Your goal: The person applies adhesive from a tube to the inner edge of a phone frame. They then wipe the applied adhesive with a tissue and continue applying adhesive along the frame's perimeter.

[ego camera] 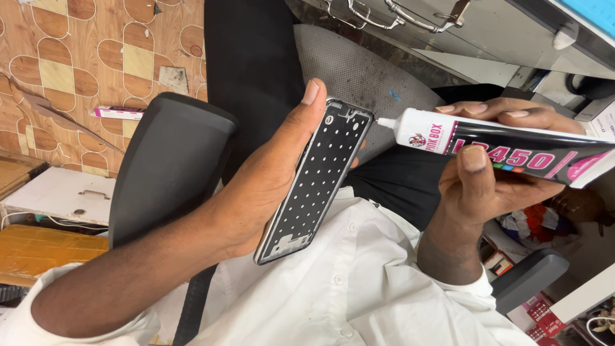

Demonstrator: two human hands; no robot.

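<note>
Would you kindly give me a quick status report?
Left hand grips phone frame. Right hand holds glue tube, nozzle at frame's edge. Nothing between them.

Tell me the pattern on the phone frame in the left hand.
Black with rows of small white dots, on the phone frame; head view.

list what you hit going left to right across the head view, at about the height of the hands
black curved chair back → left hand → black phone frame dotted with white spots → white nozzle tip of the glue tube → right hand gripping the black and pink glue tube
</note>
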